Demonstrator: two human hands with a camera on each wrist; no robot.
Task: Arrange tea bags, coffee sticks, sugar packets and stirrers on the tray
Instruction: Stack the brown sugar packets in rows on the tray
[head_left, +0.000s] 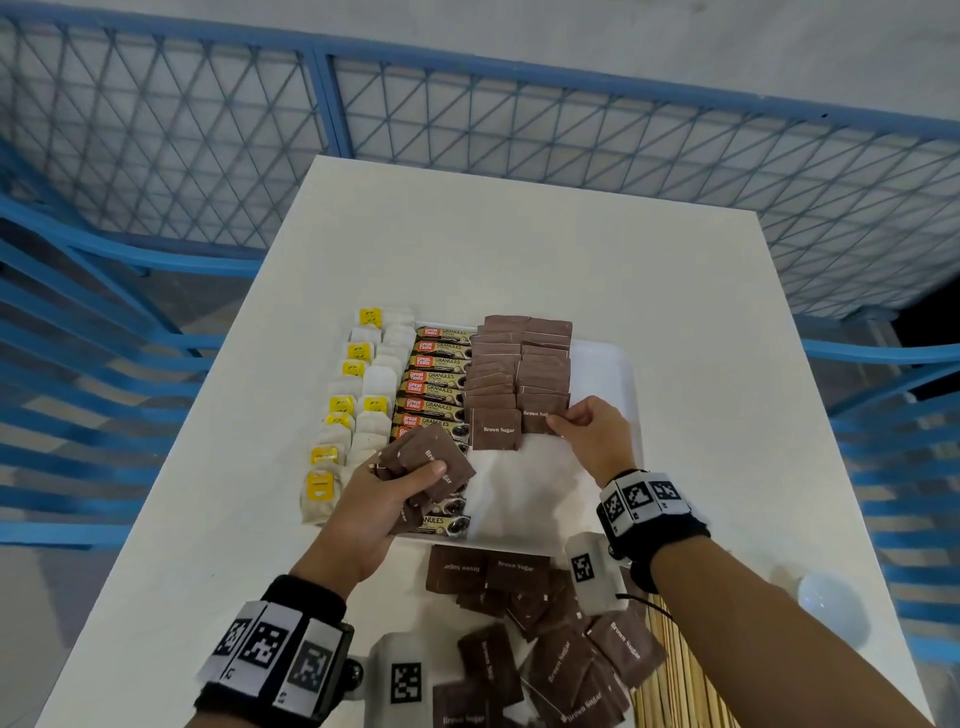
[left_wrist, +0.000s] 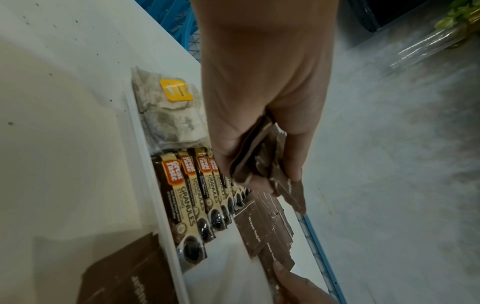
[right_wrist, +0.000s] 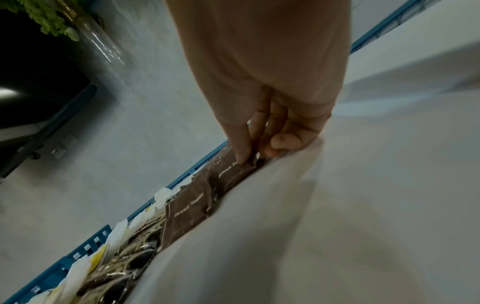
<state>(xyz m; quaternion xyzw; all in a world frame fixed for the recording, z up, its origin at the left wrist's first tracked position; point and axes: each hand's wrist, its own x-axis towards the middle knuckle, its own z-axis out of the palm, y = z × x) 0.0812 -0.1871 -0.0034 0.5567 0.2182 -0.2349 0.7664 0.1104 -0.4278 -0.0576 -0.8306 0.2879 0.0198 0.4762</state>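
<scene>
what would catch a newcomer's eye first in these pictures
Probably the white tray at the table's centre, filled in neat columns: tea bags, coffee sticks, brown sugar packets. Next, the left hand gripping a wad of packets while the right hand sets one down.

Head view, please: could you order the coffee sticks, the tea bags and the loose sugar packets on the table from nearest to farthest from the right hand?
From the right hand, at the tray's right sugar column:
1. Coffee sticks, the column to its left.
2. Loose sugar packets, on the table toward the person; close to the sticks in distance, so that order is uncertain.
3. Tea bags, far-left column.
</scene>
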